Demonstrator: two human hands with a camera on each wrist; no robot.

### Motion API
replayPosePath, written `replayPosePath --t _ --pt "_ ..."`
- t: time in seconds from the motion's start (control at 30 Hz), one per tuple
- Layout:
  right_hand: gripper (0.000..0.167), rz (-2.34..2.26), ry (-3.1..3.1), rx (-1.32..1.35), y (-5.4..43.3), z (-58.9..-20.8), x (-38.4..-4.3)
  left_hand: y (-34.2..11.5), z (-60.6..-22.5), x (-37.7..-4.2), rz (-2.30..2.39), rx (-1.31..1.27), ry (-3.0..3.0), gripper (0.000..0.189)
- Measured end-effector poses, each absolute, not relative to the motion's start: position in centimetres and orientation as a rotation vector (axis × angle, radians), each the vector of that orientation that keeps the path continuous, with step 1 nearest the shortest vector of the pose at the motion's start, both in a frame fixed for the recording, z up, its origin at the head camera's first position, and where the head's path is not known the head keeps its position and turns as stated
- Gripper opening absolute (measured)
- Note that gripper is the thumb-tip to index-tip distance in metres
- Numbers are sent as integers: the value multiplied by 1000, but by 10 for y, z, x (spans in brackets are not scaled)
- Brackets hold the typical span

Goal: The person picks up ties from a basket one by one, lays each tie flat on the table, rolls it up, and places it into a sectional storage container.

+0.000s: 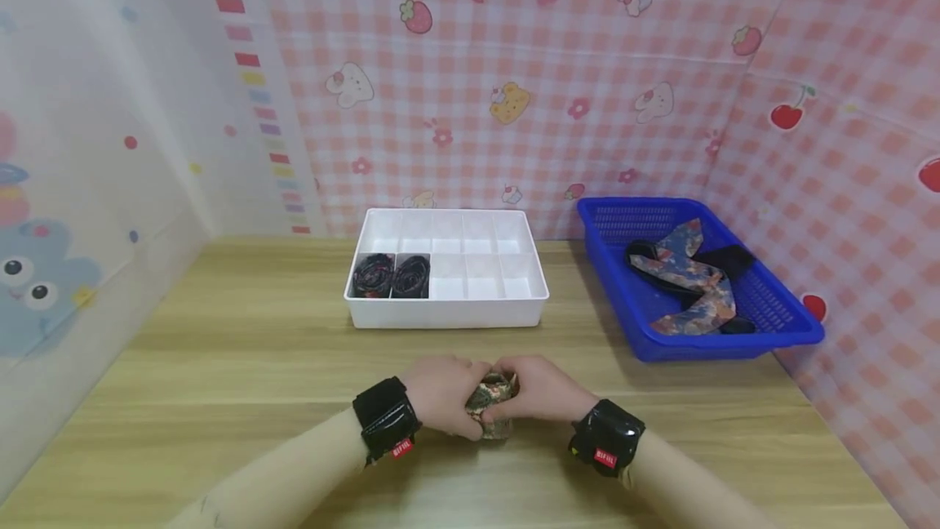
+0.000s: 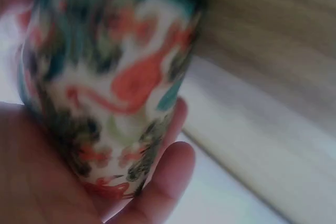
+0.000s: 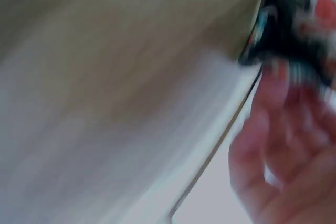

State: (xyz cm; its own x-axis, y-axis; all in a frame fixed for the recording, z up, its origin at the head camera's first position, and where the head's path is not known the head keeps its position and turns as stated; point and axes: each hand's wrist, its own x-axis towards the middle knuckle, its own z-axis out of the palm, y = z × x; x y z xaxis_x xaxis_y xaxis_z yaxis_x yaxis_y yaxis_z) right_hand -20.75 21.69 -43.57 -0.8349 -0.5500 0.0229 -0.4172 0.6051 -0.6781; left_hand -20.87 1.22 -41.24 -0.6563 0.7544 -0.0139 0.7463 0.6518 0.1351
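Observation:
A rolled floral necktie [image 1: 493,393] is between both hands, low over the front middle of the table. The left hand [image 1: 445,395] grips it from the left, fingers and thumb curled round it. From the other side the right hand [image 1: 542,388] pinches the roll with its thumb and fingers. In the left wrist view the necktie [image 2: 123,72] shows a red, green and cream print, with fingers [image 2: 170,174] along its lower edge. The right wrist view is blurred; a dark-edged part of the necktie [image 3: 289,35] meets the right fingertips [image 3: 273,85].
A white divided box [image 1: 448,314] stands behind the hands. Two dark rolled neckties [image 1: 373,276] occupy the two leftmost front compartments. At the right, a blue basket [image 1: 639,341] holds a loose floral necktie [image 1: 708,288] and dark ones. Patterned cloth walls [image 1: 455,104] border the wooden table [image 1: 242,366].

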Motion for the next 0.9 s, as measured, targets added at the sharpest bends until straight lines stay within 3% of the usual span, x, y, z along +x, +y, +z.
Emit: replayPosePath --t 0.13,0.33,0.43,0.63,0.9 --pt "36 -1047 2502 -957 227 -437 -203 9 -410 -184 -16 1356 2916 61" --pt "17 -807 2663 -1265 229 -435 -193 2 -415 -157 -3 1432 2908 77" --pt "14 -694 2793 -1298 227 -432 -187 0 -418 -156 137 1404 2908 73" --pt "8 -711 2856 -1148 223 -431 -182 -3 -420 -169 192 1326 3059 51" --pt "15 -1118 2646 -701 198 -440 -195 -7 -422 -200 295 1244 3127 35"
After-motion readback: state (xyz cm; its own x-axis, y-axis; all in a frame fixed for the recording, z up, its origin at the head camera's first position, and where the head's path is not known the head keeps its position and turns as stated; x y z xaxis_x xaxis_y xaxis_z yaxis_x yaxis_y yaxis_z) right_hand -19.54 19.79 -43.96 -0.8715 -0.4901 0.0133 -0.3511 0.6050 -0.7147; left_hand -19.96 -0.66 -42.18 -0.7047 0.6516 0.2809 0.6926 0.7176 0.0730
